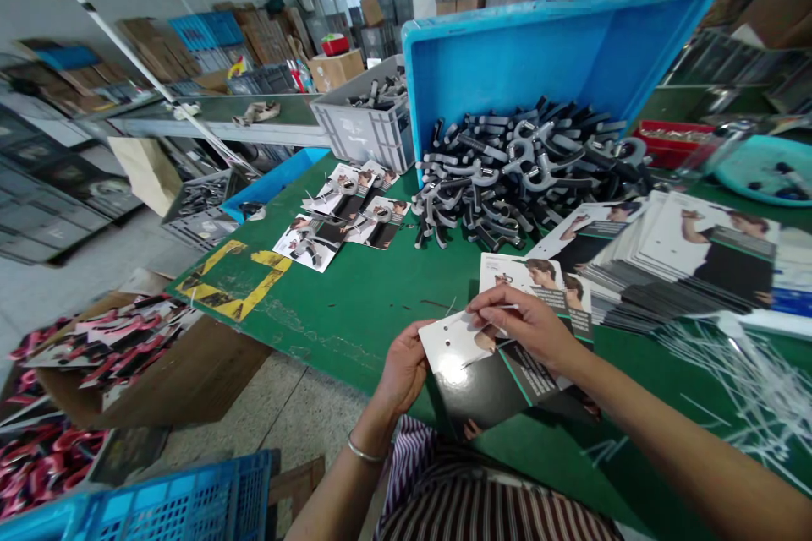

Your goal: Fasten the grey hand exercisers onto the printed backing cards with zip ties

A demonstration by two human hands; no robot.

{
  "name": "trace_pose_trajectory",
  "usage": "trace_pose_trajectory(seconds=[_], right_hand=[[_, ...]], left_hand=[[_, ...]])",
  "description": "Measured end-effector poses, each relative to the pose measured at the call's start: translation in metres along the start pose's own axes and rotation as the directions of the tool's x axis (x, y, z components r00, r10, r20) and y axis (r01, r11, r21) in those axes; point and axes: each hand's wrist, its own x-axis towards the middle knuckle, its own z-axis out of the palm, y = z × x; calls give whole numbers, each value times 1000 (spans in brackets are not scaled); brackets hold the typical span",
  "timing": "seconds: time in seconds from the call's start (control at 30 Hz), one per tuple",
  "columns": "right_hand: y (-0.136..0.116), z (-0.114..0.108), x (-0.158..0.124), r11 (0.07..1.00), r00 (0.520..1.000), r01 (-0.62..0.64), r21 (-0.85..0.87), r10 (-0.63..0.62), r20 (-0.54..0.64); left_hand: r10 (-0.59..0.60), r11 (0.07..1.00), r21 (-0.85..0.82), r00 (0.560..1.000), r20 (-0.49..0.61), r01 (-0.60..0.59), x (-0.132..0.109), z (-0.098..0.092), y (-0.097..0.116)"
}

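A glossy printed backing card (473, 385) with small punched holes is tilted over the table. My left hand (406, 368) grips its left edge between thumb and fingers. My right hand (526, 323) is pinched at the card's upper edge; what sits between those fingertips is hidden. A thin white strand (452, 305) sticks up behind the card near the holes. Beneath and behind my right hand lie more printed cards (521, 269). Beyond them is a heap of grey and black hand grips (507, 165), spilling from a tipped blue crate (507, 51).
Cards with grips attached (310, 243) lie at the table's far left. A stack of cards (710, 245) and loose white cable ties (748, 389) are on the right. A grey crate (361, 131) stands behind. A cardboard box (171, 372) of pink-and-black items sits lower left.
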Motion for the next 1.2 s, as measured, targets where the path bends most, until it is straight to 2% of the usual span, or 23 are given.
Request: trace_pose_trajectory(seconds=[0.1,0.17,0.3,0.4,0.5,0.6,0.67,0.77,0.83,0.9,1.0,1.1,1.2], right_hand=[[-7,0,7,992,995,-96,80,95,14],[-14,1,17,988,994,-109,110,110,-3],[-19,2,42,996,996,-31,86,38,-83],[-12,-2,51,999,988,11,-32,-15,-155],[-4,-9,50,955,985,43,-293,-89,-147],[0,-14,48,827,978,175,-535,-208,-1],[1,-15,48,771,964,254,-584,-249,90],[-1,-15,47,732,958,284,-619,-238,159],[-2,-15,46,715,956,294,-634,-221,195],[-3,-15,45,697,950,311,-646,-215,225],[-3,-13,44,664,939,344,-664,-235,251],[-4,-10,43,637,934,357,-683,-266,240],[-3,-6,41,630,941,332,-702,-275,198]], left_hand=[[39,995,93,999,-13,-37,4,4,-1],[95,984,155,995,-18,-91,12,14,1],[179,962,212,984,1,-175,38,38,4],[111,965,235,993,44,-119,49,43,2],[28,981,191,996,89,-45,47,30,-5],[0,985,172,991,135,-24,34,8,-13],[15,971,234,990,137,-47,23,-6,-14],[45,893,433,982,182,-121,2,-18,-9],[30,835,524,966,258,-166,-11,-21,-3],[29,814,547,955,296,-194,-19,-20,2],[145,804,546,968,204,-235,-15,-12,4],[298,803,508,949,108,-310,4,1,-2],[263,869,412,961,87,-275,23,16,-13]])
